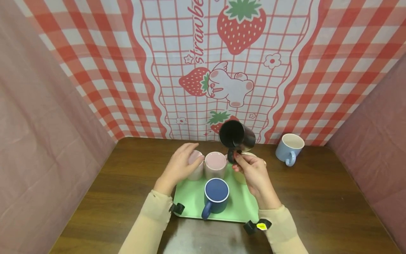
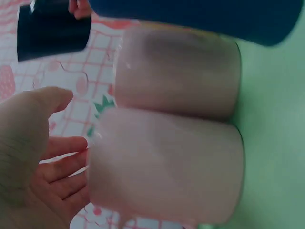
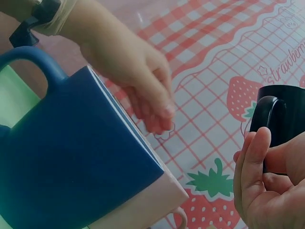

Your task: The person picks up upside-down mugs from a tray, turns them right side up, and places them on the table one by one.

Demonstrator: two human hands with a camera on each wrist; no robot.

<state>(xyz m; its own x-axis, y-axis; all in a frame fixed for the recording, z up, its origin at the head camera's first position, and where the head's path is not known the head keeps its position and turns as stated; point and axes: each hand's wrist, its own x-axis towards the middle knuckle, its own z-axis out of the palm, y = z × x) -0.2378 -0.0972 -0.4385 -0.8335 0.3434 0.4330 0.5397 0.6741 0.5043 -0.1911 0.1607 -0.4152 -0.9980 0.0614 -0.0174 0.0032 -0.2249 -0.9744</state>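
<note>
My right hand (image 1: 256,174) pinches the handle of a black mug (image 1: 248,139), which hangs tilted in the air with its opening facing me and to the left. A yellow mug (image 1: 240,178) is partly hidden behind that hand. Beside the left pink mug (image 1: 197,172) is my left hand (image 1: 178,165), its fingers loosely extended around the rim; in the left wrist view the fingertips (image 2: 80,143) lie close to the rim, and I cannot tell whether they touch. A second pink mug (image 1: 215,170) stands directly to the right.
Several mugs stand on a green tray (image 1: 188,203), among them a dark blue mug (image 1: 218,199) at the front with its handle towards me. A light blue mug (image 1: 286,151) stands on the wooden table (image 1: 323,197) at the back right. Behind hangs a strawberry-print cloth (image 1: 272,81).
</note>
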